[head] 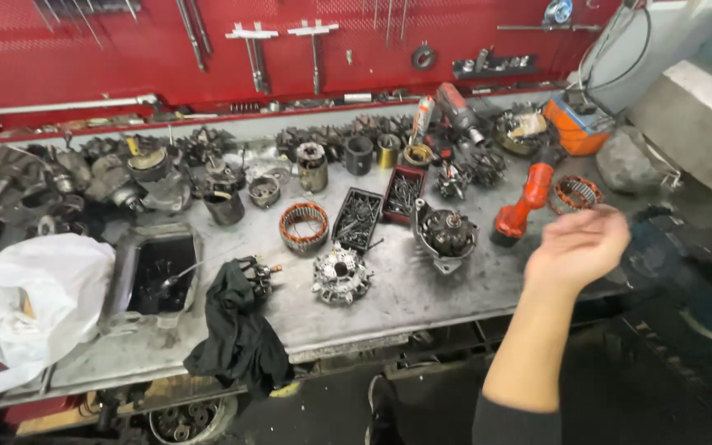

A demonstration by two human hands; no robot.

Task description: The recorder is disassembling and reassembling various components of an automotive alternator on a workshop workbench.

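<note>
— Starting broad?
— Red pegboard wall (125,49) across the back, hung with tools. Below it, grey metal workbench (422,297), crowded with dismantled alternator and starter parts.
— And at the left end?
— White plastic bag (26,305), crumpled. Beside it, metal pan (117,272), holding dark liquid with a thin tool resting in it. Then black rag (236,330), draped over the front edge.
— Hands?
— Only the right hand (578,247), raised over the bench's right end. Blurred, fingers loosely curled and apart, gripping nothing. No left hand in view.
— Nearest to it?
— Red power tool (521,206), lying on the bench just left of the fingers and a little beyond them. Long axis on a diagonal, dark butt end nearer the front edge, nose toward the back wall. Not touching the hand.
— Anything else close?
— Copper-wound ring (577,192), just behind the fingertips. Further left, dark alternator housing (445,232), standing upright.
— Small containers?
— Two, side by side near the middle. Black tray (358,218), full of dark screws and bolts. Red tray (403,192), also packed with loose fasteners. Well apart from the hand.
</note>
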